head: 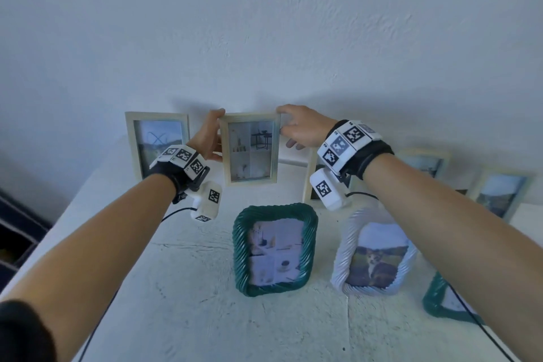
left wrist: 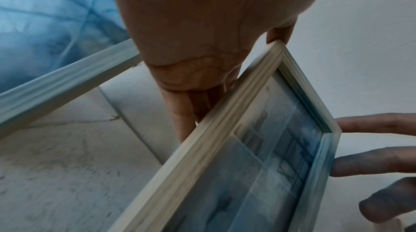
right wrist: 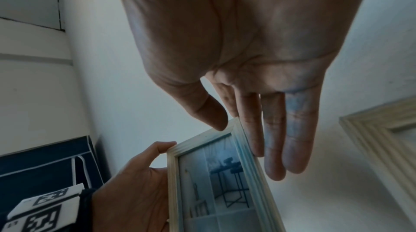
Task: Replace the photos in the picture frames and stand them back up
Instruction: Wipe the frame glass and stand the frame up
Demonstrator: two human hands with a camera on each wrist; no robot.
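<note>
Just above centre in the head view, the pale wooden frame (head: 249,150) is standing upright on the white bench (head: 182,288) by the wall. The left hand (head: 208,138) is gripping its left edge, fingers curled round it. The right hand (head: 302,126) is pinching the top right corner, remaining fingers (right wrist: 294,139) extending straight.

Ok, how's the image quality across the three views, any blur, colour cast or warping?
Head view: sharp, arms bowed by the wide lens, soft shadow on the wall above the wooden frame. Left wrist view: blue cast, frame edge slightly smeared, left hand looms huge. Right wrist view: dim, right hand backlit.
</note>
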